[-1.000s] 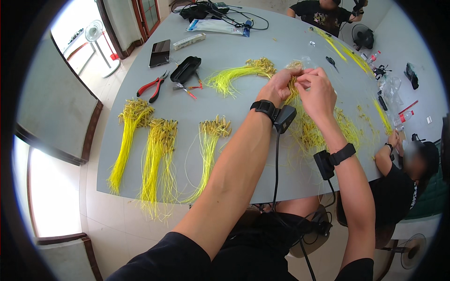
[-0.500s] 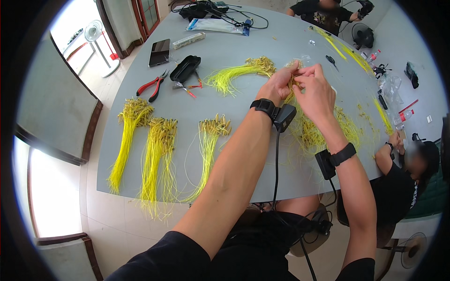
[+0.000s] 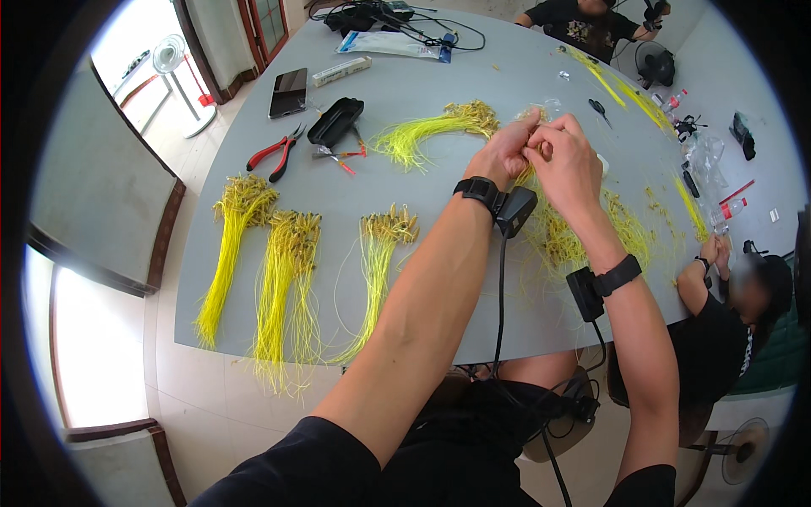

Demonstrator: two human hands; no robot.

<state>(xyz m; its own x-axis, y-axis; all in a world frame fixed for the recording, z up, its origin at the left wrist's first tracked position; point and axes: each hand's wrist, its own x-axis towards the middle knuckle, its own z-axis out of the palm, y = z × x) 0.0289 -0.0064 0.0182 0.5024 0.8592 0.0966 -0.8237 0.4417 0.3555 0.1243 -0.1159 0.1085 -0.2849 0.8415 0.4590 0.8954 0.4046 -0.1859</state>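
Observation:
My left hand (image 3: pixel 509 142) and my right hand (image 3: pixel 568 165) meet over the middle right of the table. The left is closed on a bundle of thin yellow strands (image 3: pixel 526 175) with gold-coloured ends. My right thumb and finger are pinched together against it; what sits between them is too small to tell. Below my right wrist spreads a loose, tangled heap of yellow strands (image 3: pixel 557 241). Left of my hands lies a bunch of the same strands (image 3: pixel 431 131). Three more bunches, a left one (image 3: pixel 228 253), a middle one (image 3: pixel 283 279) and a right one (image 3: pixel 380 253), lie toward the near edge.
On the table's left are red-handled pliers (image 3: pixel 274 155), an open black case (image 3: pixel 336 122), a phone (image 3: pixel 289 91) and a white box (image 3: pixel 341 71). Black cables (image 3: pixel 422 21) lie at the far edge. One co-worker (image 3: pixel 591 29) sits across, another (image 3: pixel 735 313) at right. Small scissors (image 3: pixel 600 110) lie beyond my hands.
My right thumb and finger have closed into a tighter pinch, nearer my left hand. My left hand has hardly moved.

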